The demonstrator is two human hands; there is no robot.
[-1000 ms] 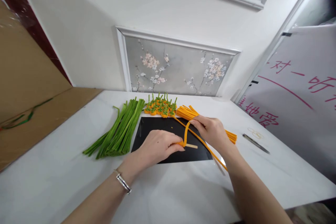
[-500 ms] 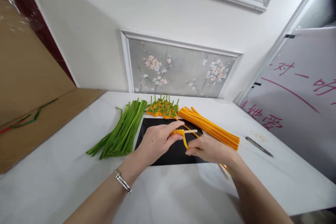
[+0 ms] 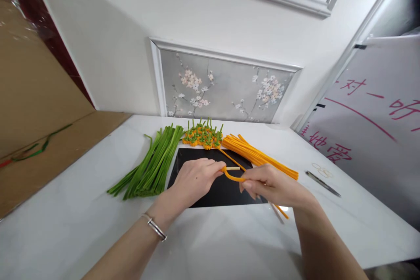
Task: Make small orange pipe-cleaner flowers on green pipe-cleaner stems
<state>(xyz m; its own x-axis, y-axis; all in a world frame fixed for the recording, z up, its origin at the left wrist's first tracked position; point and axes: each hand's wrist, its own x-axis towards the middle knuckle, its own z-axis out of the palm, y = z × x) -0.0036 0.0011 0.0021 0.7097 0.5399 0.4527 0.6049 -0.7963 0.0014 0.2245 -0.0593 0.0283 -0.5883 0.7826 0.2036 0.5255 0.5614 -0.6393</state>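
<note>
My left hand (image 3: 198, 178) is closed around a thin pale wooden stick (image 3: 233, 168) whose bare tip points right. An orange pipe cleaner (image 3: 233, 178) is wound on that stick, and my left fingers cover most of the coil. The pipe cleaner's loose end curves across to my right hand (image 3: 267, 185), pinched between thumb and fingers. Both hands are above a black mat (image 3: 216, 194). Another orange pipe cleaner (image 3: 231, 157) lies slanting over the mat, partly behind my right hand.
Green pipe cleaners (image 3: 152, 166) lie bundled at left. Behind the mat sit several small orange pumpkin shapes with green stems (image 3: 203, 134). An orange bundle (image 3: 262, 155) lies at right, then tweezers (image 3: 323, 183) and thin rubber bands (image 3: 322, 169). A wall panel (image 3: 226, 83) stands behind.
My right hand has drawn the pipe cleaner's end out to the right, so a longer stretch shows. My left fingers have closed over the coil, which was visible before.
</note>
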